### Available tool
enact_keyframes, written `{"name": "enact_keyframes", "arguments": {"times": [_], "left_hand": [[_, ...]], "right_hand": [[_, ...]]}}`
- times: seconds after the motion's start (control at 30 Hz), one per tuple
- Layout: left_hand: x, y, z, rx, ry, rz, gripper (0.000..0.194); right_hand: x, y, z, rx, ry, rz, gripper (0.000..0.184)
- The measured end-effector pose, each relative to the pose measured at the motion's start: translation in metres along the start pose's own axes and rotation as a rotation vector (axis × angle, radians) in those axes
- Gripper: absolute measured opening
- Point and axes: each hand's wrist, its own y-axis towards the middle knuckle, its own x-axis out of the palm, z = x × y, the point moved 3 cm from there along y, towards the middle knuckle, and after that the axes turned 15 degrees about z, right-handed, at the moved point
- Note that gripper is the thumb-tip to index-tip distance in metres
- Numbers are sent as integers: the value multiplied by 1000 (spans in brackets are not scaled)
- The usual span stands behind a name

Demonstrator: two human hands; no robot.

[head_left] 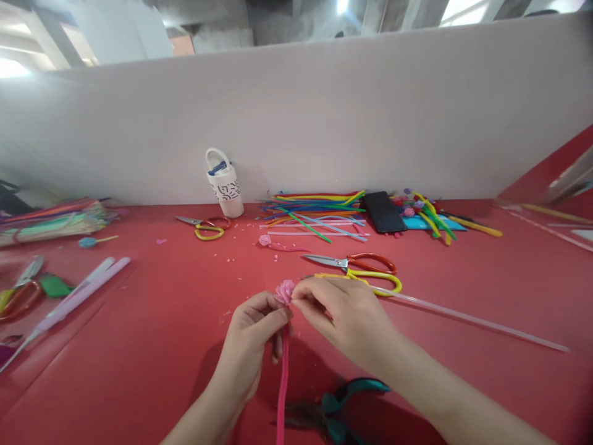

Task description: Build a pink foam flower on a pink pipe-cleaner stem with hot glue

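Observation:
A pink flower (pixel 285 291) with a ruffled head is up in front of me, over the red table. Its stem, a deeper pink fuzzy pipe cleaner (pixel 283 389), hangs down toward me. Thumb and fingers of my left hand (pixel 257 337) are closed round the stem just under the head. My right hand (pixel 345 309) pinches at the right edge of the petals; the fingertips partly hide what they grip. Beyond my right hand lie scissors (pixel 345 262) with red and yellow handles. Below it rest pliers (pixel 327 411) with teal handles.
A pale pink stick (pixel 472 318) extends to the right. Farther back are pipe cleaners (pixel 315 210), a black phone (pixel 384 212), a white cup (pixel 227 191), another pink flower (pixel 264 240) and second scissors (pixel 204 225). Glue guns (pixel 83 293) lie left. A pale partition (pixel 296 123) borders the table.

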Motion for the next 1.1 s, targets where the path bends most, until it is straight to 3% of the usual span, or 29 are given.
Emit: {"name": "enact_keyframes", "arguments": {"times": [0.27, 0.5, 0.57, 0.67, 0.77, 0.83, 0.97, 1.1], "left_hand": [[0, 0, 1, 13, -37, -17, 13], [0, 1, 0, 39, -54, -34, 13], [-1, 2, 0, 86, -35, -11, 12], [-6, 0, 3, 244, 53, 85, 8], [-10, -7, 13, 517, 125, 162, 9], [-12, -12, 19, 715, 158, 183, 14], [-16, -17, 23, 1003, 280, 153, 28], [-21, -16, 20, 1048, 306, 145, 27]], "right_hand": [[-1, -2, -6, -188, -31, 144, 21], [-2, -3, -9, -197, -30, 156, 17], [-8, -1, -10, -100, 42, 140, 8], [-17, 5, -5, 260, 246, 91, 6], [-13, 7, -3, 674, 503, -154, 12], [-7, 5, -7, 857, 666, -309, 10], [1, -2, -16, 1031, 870, -341, 11], [3, -6, -21, 1082, 926, -292, 7]]}}
